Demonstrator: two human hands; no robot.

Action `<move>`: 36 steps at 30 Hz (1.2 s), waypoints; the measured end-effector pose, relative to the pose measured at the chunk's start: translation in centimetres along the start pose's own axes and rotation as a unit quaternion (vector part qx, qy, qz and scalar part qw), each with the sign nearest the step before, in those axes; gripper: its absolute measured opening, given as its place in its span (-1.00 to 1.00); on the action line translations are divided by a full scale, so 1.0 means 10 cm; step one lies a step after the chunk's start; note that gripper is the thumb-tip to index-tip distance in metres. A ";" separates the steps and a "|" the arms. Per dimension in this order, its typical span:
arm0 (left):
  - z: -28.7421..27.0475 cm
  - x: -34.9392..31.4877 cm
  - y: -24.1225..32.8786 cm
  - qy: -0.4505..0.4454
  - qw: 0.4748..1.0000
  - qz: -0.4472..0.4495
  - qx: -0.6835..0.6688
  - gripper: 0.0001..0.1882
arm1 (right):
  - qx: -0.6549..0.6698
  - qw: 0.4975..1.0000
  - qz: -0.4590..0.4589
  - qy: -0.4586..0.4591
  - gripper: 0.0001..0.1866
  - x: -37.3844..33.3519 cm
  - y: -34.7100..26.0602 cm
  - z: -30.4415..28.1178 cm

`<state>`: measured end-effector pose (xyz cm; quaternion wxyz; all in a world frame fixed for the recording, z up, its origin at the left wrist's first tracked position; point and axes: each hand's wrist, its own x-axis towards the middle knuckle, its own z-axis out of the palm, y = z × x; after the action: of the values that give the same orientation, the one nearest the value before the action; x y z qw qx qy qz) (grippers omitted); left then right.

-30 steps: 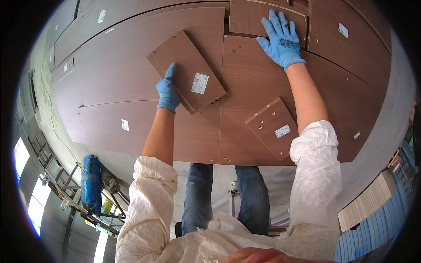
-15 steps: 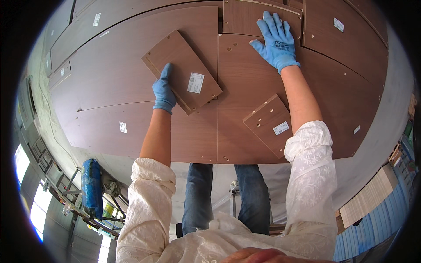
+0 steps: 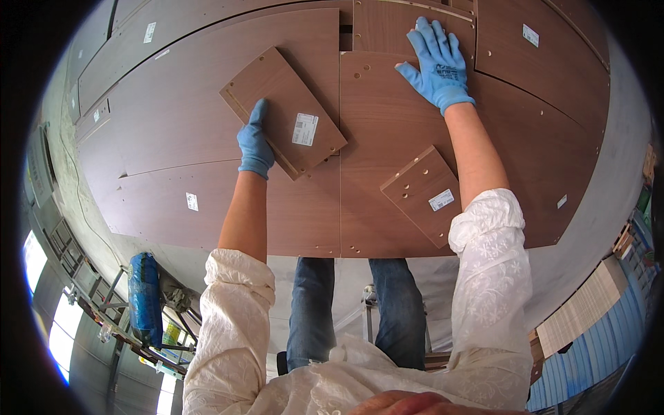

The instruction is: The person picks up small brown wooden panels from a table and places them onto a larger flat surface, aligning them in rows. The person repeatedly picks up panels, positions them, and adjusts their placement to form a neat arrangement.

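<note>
Head view shows the left hand [image 3: 255, 146] grasping the larger loose board [image 3: 282, 97] by its edge above wide panels [image 3: 187, 111], perhaps for control, and the right hand [image 3: 443, 75], fingers [image 3: 430, 43] spread, resting on the far board [image 3: 384, 28], probably for balance.

Held panel [image 3: 280, 104]: smooth, matt wood | gloves [image 3: 443, 72]: matt | sleeves [image 3: 487, 277]: crinkled cloth | blue bundle [image 3: 144, 297]: glossy, probably plastic

"How's the light on your feed?"
"Fairly bright. I see the windows [image 3: 61, 339] at lower left blown white with blue fringing, and a pale sheen on the left-hand brown panel [image 3: 145, 207]."
"Shadows?"
"Soft, along the right edge of the angled board [image 3: 290, 93]."
"Distortion?"
"My fisheye bends straight edges and goes black around the rim; the middle looks sharp."
</note>
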<state>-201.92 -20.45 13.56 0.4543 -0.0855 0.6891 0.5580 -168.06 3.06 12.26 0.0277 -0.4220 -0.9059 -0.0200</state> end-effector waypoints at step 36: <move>3.98 0.24 0.62 -0.251 0.885 -0.194 -0.341 -0.82 | 0.033 0.872 0.479 0.096 -0.30 -1.06 0.45 -0.12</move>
<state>-186.03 16.46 17.56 0.6540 -0.2240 0.2892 0.6622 -157.73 -2.22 12.76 0.1346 -0.7989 -0.5861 -0.0145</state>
